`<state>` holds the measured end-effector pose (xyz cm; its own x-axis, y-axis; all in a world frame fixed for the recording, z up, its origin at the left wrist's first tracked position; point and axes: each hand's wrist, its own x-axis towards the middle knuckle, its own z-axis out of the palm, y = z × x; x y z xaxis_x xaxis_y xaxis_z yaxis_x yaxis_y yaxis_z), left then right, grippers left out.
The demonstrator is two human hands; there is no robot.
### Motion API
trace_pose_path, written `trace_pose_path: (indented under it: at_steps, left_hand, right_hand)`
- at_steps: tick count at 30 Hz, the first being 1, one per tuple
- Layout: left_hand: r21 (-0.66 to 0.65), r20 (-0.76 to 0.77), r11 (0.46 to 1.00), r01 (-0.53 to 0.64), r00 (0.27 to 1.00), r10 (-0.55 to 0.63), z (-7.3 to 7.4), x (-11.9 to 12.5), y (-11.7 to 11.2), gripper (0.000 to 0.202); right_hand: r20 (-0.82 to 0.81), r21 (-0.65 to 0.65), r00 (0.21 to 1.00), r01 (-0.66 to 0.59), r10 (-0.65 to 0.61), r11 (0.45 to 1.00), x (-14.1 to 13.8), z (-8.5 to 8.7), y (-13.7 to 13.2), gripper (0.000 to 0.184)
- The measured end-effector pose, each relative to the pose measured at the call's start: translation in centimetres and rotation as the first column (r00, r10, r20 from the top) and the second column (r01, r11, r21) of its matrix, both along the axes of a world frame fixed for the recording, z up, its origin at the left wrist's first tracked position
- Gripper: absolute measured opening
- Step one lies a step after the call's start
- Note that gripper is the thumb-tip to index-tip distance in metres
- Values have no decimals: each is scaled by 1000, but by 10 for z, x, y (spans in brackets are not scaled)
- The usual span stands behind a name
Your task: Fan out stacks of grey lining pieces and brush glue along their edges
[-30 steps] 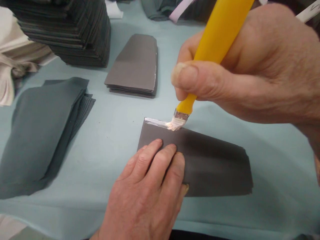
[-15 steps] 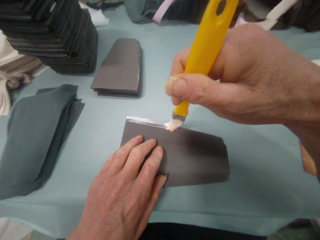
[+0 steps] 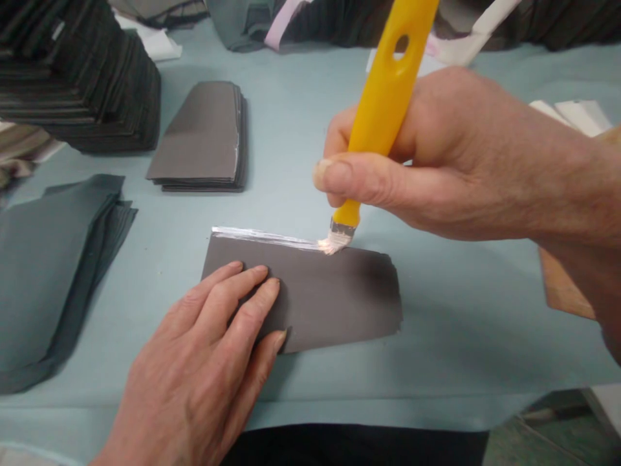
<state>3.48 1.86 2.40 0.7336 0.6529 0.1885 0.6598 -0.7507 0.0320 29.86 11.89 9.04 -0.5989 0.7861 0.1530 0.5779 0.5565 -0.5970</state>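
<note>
Left hand (image 3: 204,362) pins sheet (image 3: 334,298), perhaps leather; right hand (image 3: 436,155) grips brush (image 3: 383,97).

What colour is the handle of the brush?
Yellow; the brush handle shows clearly in the head view, held by the right hand.

My brush (image 3: 383,97) has a bright yellow handle and bristles (image 3: 334,243) clogged pinkish white. The sheet (image 3: 330,298) under it is plain charcoal grey, with a glossy white streak (image 3: 262,237) along its far edge. The table (image 3: 460,336) is pale blue-green. By its left edge lies a slate-grey pile (image 3: 48,259); toward the far left corner, a brown-grey stack (image 3: 198,136) and a black stack (image 3: 87,84). A pink strip (image 3: 281,22) lies at the far edge.
</note>
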Motion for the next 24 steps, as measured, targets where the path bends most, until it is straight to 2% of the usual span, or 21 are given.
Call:
trace_pose_path:
  at_steps: [6, 10, 16, 21, 24]
  left_hand:
    - [3, -4, 1000, -4, 1000, 4, 2, -1, -1, 34]
    - [-2, -24, 1000, -16, 1000, 15, 2, -1, -3, 35]
    - [8, -29, 999, -48, 998, 48, 0, 0, -3, 36]
    - [27, -10, 1000, -15, 1000, 15, -1, 0, -2, 35]
    - [37, -7, 999, -3, 1000, 3, -1, 0, -2, 35]
  right_hand:
    - [57, 92, 998, -38, 32, 995, 27, -12, -7, 54]
    - [27, 87, 1000, -18, 16, 996, 37, -10, -15, 49]
    - [52, -5, 989, 142, -141, 990, 38, 1, -30, 44]
    - [95, -34, 958, 275, -271, 961, 45, 0, -42, 44]
    - [87, -65, 951, 304, -298, 950, 56, 0, -48, 47]
